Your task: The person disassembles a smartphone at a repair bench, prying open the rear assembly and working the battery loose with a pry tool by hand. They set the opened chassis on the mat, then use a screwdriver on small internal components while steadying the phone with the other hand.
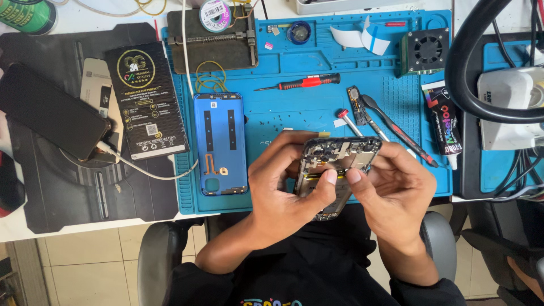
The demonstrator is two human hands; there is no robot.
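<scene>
Two hands, the left hand (283, 190) and right hand (391, 190), grip an opened phone (339, 164) between them just over the desk's near edge, thumbs meeting on its exposed inside, while a blue back cover (221, 143) lies beside them on the blue mat (294, 107), tools near its right edge.

A white worktop (96, 17) carries a blue silicone repair mat (306, 107) across the frame's middle. On the mat lie a blue plastic phone back cover (220, 141) at left and a red-handled screwdriver (303, 83) above centre. A black rubber mat (62, 187) covers the left side.
</scene>
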